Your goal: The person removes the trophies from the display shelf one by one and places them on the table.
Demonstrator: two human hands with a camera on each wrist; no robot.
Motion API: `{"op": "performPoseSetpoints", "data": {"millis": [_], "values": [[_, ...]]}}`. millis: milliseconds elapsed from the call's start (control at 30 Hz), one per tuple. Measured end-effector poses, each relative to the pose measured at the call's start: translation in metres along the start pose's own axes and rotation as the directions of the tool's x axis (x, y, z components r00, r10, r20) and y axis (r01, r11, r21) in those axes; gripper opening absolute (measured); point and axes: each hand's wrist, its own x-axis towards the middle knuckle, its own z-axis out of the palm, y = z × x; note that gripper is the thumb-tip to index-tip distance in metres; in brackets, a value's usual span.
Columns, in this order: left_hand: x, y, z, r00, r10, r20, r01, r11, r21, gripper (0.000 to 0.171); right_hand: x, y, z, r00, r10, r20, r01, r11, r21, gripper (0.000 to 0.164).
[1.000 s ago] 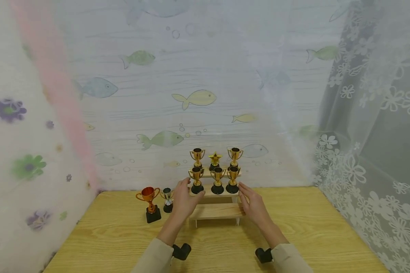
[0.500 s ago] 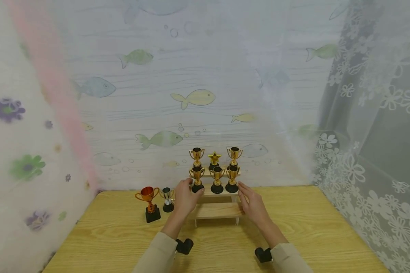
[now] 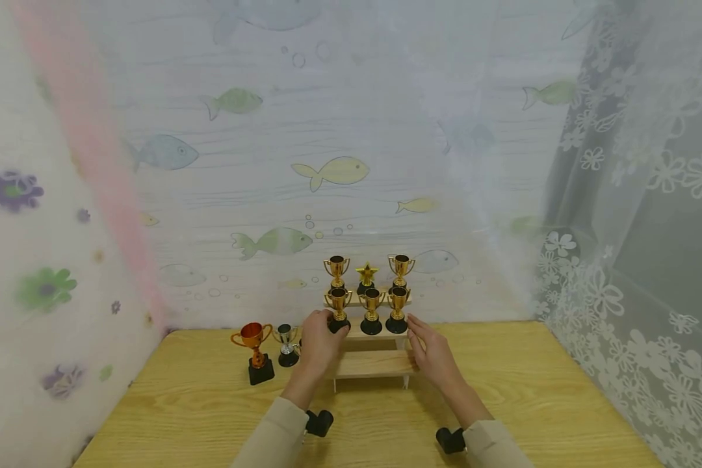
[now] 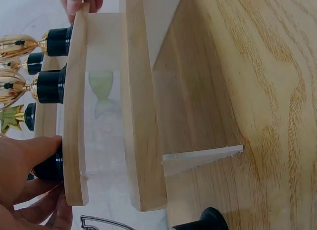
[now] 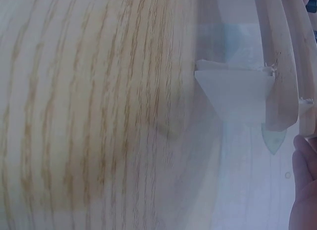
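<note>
My left hand (image 3: 320,341) pinches the black base of the left gold trophy cup (image 3: 338,304) on the middle step of a wooden stepped stand (image 3: 374,364). In the left wrist view its thumb and fingers lie around that black base (image 4: 49,166), at the plank's end. My right hand (image 3: 435,351) touches the right end of the same plank, fingers fairly straight, beside the right gold trophy cup (image 3: 398,305). Between these two stands a middle gold trophy cup (image 3: 371,307). On the top step are two more gold cups with a gold star trophy (image 3: 366,275) between them.
On the table (image 3: 181,403), left of the stand, stand a bronze-coloured trophy cup (image 3: 255,344) and a smaller silver trophy cup (image 3: 286,344). The stand's lowest plank (image 4: 141,116) bears nothing. A fish-patterned curtain (image 3: 351,130) hangs close behind the stand.
The left hand has shifted slightly right, and the left gold trophy cup with it, closer to the middle cup. The right hand has stayed at the plank's end.
</note>
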Motion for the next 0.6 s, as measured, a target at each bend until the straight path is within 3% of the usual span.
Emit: {"op": "performPoseSetpoints", "data": {"millis": [367, 600], "values": [[-0.0001, -0.0021, 0.0011, 1.0, 0.014, -0.025, -0.014, 1.0, -0.005, 0.033, -0.0009, -0.0013, -0.0005, 1.0, -0.015, -0.007, 0.015, 1.0, -0.002, 0.037], [-0.001, -0.0001, -0.0014, 1.0, 0.01, 0.005, -0.01, 1.0, -0.009, 0.029, -0.0005, -0.0026, -0.0009, 1.0, -0.008, -0.007, 0.008, 1.0, 0.004, 0.036]]}}
